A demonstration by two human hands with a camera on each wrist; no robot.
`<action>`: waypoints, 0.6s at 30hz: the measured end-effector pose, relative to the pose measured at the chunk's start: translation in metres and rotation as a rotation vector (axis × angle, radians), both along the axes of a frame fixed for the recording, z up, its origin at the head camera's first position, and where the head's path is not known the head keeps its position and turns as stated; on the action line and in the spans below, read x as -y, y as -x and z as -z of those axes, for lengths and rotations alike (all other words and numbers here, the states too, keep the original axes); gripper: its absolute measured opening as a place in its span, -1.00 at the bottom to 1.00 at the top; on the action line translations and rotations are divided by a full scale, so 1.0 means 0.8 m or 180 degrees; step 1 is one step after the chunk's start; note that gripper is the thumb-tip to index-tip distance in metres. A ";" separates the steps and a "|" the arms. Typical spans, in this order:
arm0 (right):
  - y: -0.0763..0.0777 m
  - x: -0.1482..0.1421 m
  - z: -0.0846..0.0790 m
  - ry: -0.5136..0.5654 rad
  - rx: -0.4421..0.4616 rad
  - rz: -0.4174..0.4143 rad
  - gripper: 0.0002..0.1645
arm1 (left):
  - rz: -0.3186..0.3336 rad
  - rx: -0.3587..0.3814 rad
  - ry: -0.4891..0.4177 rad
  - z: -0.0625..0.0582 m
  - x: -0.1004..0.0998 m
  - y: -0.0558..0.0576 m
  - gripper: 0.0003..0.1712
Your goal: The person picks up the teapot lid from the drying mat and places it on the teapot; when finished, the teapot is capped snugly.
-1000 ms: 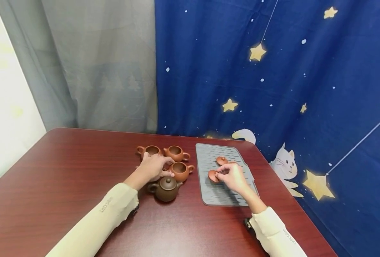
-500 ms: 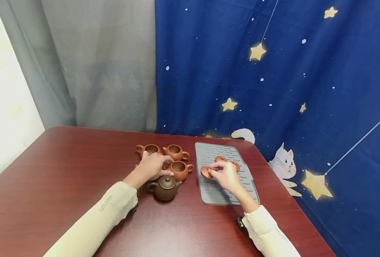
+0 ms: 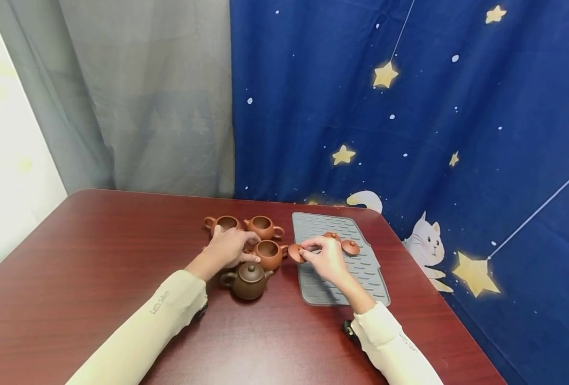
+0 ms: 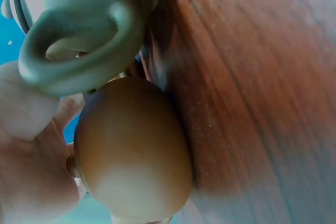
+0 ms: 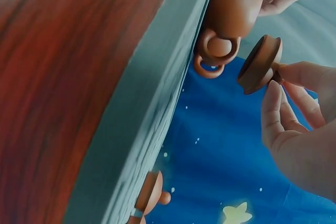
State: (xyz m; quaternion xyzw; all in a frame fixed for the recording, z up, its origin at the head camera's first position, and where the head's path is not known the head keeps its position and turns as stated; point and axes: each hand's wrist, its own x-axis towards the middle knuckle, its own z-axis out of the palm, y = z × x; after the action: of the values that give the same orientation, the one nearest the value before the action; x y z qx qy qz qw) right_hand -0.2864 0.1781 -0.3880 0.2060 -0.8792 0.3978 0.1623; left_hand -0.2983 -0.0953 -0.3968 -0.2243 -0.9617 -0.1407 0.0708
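Observation:
My right hand (image 3: pixel 328 259) pinches a reddish-brown teapot lid (image 5: pixel 260 65) by its knob. The lid hangs tilted at the mat's left edge, beside the handle of a lidless reddish-brown teapot (image 3: pixel 268 256). My left hand (image 3: pixel 228 248) has its thumb and fingers around the left side of that teapot; the exact contact is hidden. A dark brown teapot (image 3: pixel 248 282) with its lid on stands just in front. Under my left palm, the left wrist view shows another teapot (image 4: pixel 134 150) with a knob on top, mostly hidden from the head view.
Two more lidless teapots stand behind: one at the left (image 3: pixel 227 222), one at the right (image 3: pixel 261 227). On the grey ridged mat (image 3: pixel 320 294) lie two lids, one (image 3: pixel 350 247) beside the partly covered other (image 3: pixel 333 235). Curtains hang behind the table (image 3: pixel 121 246).
My right hand has carried the lid leftward across the mat, close to the near lidless teapot. A lid on the mat has come into fuller view. My left hand stays in place.

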 end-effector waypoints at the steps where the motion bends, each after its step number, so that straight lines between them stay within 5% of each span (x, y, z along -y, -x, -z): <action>1: 0.001 0.002 0.000 0.0006 -0.0004 -0.0007 -0.89 | -0.0001 -0.0002 0.0001 0.000 0.000 0.000 -0.40; 18: 0.005 0.043 -0.004 0.0011 0.0023 -0.0109 -0.91 | -0.0018 -0.0029 0.0033 -0.004 -0.001 -0.005 -0.42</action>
State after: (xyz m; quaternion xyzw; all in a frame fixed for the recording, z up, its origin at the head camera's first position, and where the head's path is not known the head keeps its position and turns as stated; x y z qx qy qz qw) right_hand -0.2904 0.1435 -0.3845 0.2193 -0.8754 0.4028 0.1527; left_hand -0.2943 -0.0949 -0.3939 -0.2225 -0.9627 -0.1346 0.0744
